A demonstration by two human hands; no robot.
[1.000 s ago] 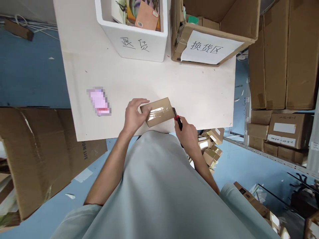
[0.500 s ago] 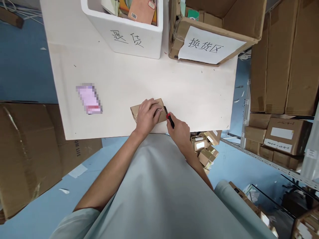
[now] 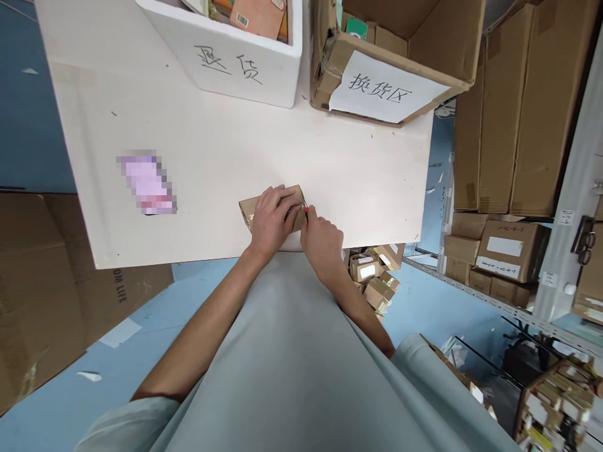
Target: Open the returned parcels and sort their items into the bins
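Observation:
A small brown cardboard box (image 3: 247, 207) lies near the front edge of the white table. My left hand (image 3: 271, 216) grips it from above, with fingers curled over its top and hiding much of it. In my closed right hand (image 3: 324, 245) is a red-and-black utility knife (image 3: 306, 211). Only a little of the knife shows, and it meets the right end of the box. The tip is hidden at that end, so I cannot tell how deep it sits.
At the back of the white table (image 3: 358, 182) stand a white foam box (image 3: 249, 91) with flat items and an open carton (image 3: 325, 81) with a paper sign. A pixelated pink item (image 3: 148, 182) lies left. Shelved cartons (image 3: 499, 251) are at right, small boxes (image 3: 377, 292) below the table edge.
My right hand has moved in against the right end of the box, and less of the knife shows now. My left hand stays on the box. The whole view has shifted slightly.

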